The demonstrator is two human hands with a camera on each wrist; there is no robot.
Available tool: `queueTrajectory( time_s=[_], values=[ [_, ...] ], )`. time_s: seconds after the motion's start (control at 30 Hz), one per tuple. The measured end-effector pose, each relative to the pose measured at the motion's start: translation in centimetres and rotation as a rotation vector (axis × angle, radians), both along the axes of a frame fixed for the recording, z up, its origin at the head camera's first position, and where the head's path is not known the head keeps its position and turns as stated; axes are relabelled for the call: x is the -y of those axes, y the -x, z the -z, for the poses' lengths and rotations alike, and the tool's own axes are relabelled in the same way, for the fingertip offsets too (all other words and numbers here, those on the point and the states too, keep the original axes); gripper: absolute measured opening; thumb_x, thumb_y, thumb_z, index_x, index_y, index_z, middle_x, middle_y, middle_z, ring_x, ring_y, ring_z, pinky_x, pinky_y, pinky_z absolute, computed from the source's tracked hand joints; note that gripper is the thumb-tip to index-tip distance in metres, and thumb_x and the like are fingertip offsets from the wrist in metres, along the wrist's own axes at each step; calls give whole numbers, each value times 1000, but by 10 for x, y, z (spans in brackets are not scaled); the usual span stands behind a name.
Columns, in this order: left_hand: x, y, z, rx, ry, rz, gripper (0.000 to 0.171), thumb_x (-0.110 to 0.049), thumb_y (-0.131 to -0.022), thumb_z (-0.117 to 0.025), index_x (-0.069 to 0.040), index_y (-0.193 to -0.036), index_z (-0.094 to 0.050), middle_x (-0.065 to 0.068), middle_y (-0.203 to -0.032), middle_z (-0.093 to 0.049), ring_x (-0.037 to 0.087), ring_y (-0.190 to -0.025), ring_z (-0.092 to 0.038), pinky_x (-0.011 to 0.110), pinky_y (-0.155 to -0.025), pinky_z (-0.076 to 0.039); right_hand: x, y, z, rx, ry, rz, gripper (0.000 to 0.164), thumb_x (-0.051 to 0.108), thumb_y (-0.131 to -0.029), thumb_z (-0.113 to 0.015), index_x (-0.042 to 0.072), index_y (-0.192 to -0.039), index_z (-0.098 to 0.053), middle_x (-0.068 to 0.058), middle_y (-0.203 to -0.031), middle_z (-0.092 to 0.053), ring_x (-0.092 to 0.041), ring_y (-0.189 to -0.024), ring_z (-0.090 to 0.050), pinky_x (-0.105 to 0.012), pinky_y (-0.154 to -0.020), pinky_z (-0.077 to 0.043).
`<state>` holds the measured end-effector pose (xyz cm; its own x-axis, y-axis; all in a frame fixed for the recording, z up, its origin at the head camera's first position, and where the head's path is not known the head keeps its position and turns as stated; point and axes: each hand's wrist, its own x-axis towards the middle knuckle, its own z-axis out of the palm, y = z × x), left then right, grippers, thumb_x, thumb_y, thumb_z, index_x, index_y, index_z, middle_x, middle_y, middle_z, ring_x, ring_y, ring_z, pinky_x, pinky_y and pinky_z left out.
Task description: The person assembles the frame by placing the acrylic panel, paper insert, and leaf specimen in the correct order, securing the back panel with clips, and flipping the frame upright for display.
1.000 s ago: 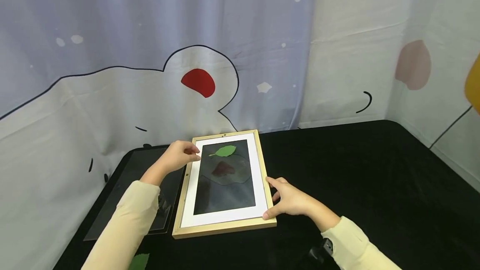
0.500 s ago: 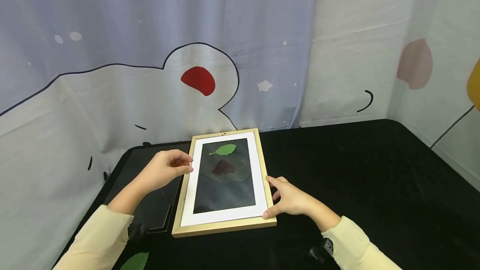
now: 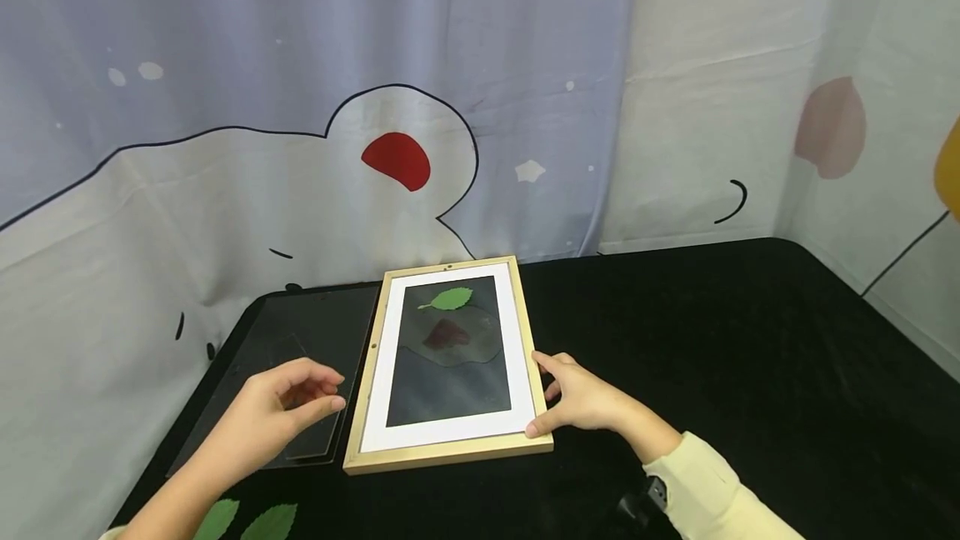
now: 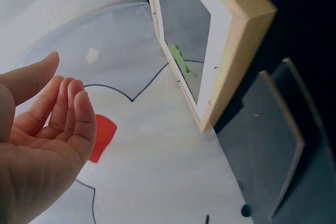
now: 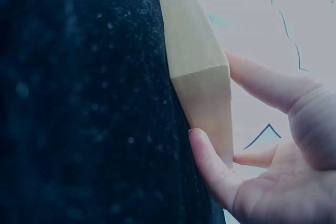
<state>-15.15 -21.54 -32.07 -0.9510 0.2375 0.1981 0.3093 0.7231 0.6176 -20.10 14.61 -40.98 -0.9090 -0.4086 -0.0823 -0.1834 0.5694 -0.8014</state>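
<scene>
Head view: the wooden picture frame [image 3: 450,453] lies on the black desk [image 3: 712,340], long axis running away from the person, far edge near the curtain [image 3: 300,207]. Inside, 1 serrated green leaf [image 3: 452,299] points its tip right. Desk stretches rightward.

Left wrist view: the left hand's [image 4: 50,137] fingers are released, loosely bent, apart from the frame.

Right wrist view: the right hand's [image 5: 273,166] fingers grasp the frame's edge.

A pale wooden frame [image 3: 450,451] lies flat, a green leaf [image 3: 452,299] near its far end.
</scene>
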Motion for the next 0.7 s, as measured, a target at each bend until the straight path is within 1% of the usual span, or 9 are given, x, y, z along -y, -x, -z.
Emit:
queueTrajectory(
  time_s=[0.1, 0.23, 0.33, 0.4, 0.43, 0.53, 0.63, 0.7],
  values=[
    [7, -15, 8, -1, -13, -22, 18, -11, -81, -76, -12, -98, -69, -4, -88, -64, 4, -74, -57, 22, -65, -50, 0, 0, 0, 0, -3, 5, 105, 18, -64, -89, -9, -146, -30, -22, -126, -44, -23, -93, -59, -30, -71, -51],
    [17, -31, 21, 63, -35, -56, 20, -10, -81, -76, -10, -100, -67, -5, -87, -63, 4, -73, -56, 23, -63, -50, -1, 1, 0, 3, -8, 13, 104, 18, -64, -89, -8, -146, -30, -21, -125, -44, -23, -93, -60, -31, -71, -51],
    [26, -41, 33, 77, -52, -68, 23, -8, -81, -75, -7, -102, -67, -5, -86, -62, 5, -71, -56, 23, -62, -49, -1, 1, -1, 3, -12, 18, 104, 19, -64, -90, -8, -146, -30, -20, -123, -45, -22, -93, -60, -30, -71, -50],
    [32, -48, 42, 61, -63, -97, 24, -5, -80, -75, -5, -102, -67, -6, -85, -62, 6, -70, -56, 23, -60, -49, -1, 1, 0, -2, -10, 21, 104, 19, -64, -90, -8, -146, -30, -20, -125, -45, -22, -93, -60, -30, -70, -50],
    [35, -51, 46, 66, -65, -121, 25, -4, -80, -75, -5, -103, -67, -6, -84, -62, 6, -69, -56, 23, -59, -49, -1, 1, 0, -4, -9, 22, 105, 19, -64, -90, -8, -146, -30, -21, -125, -44, -22, -92, -59, -31, -70, -50],
    [41, -60, 58, 76, -77, -220, 24, -2, -80, -75, -3, -101, -67, -7, -82, -61, 7, -67, -56, 24, -58, -48, -2, 1, 1, -8, -4, 24, 105, 18, -64, -90, -8, -146, -30, -22, -127, -43, -22, -92, -59, -31, -70, -50],
    [45, -68, 72, 13, -93, -291, 21, 2, -79, -75, -1, -98, -67, -7, -77, -60, 8, -64, -55, 23, -56, -48, -2, 0, 1, -9, 2, 24, 105, 17, -64, -90, -8, -146, -29, -22, -127, -43, -22, -91, -59, -31, -70, -50],
    [49, -72, 83, -71, -142, -302, 20, 9, -76, -74, 2, -93, -67, -5, -74, -61, 9, -61, -55, 23, -53, -47, -3, 1, 2, -10, 4, 23, 105, 17, -64, -90, -8, -146, -29, -22, -127, -43, -22, -91, -59, -31, -70, -50]
  ],
)
